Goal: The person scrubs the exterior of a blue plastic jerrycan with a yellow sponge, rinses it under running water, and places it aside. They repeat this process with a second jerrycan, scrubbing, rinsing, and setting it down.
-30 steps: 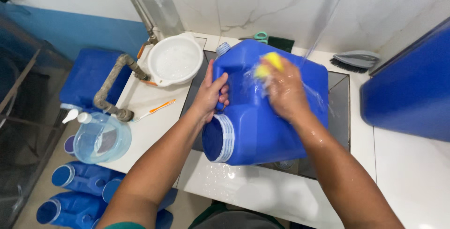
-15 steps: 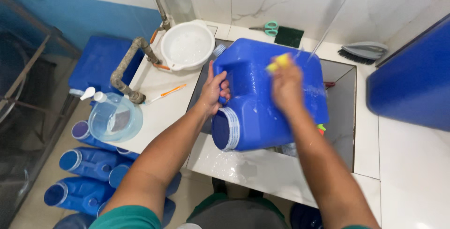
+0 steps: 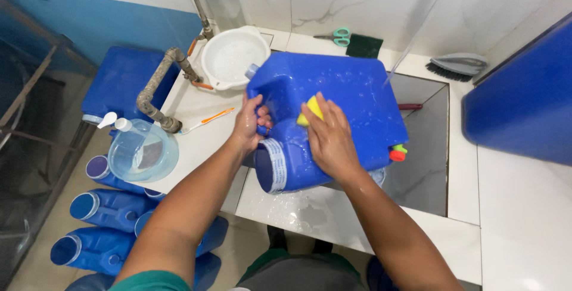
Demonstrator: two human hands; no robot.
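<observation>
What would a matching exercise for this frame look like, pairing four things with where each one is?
Things:
1. yellow sponge
2. white basin
3. scissors
4. hand brush

Places:
A. far edge of the counter, beside a dark green pad
B. right of the sink, near the wall
C. under the right hand, against the blue jug
D. beside the metal pipe, left of the jug

Pairs: 1-C, 2-D, 3-A, 4-B

The yellow sponge [image 3: 311, 112] is mostly hidden under the right hand [image 3: 331, 138]. The blue jug [image 3: 333, 106] covers much of the sink [image 3: 426, 166], and the blue bin [image 3: 524, 103] is cut by the right edge.
</observation>
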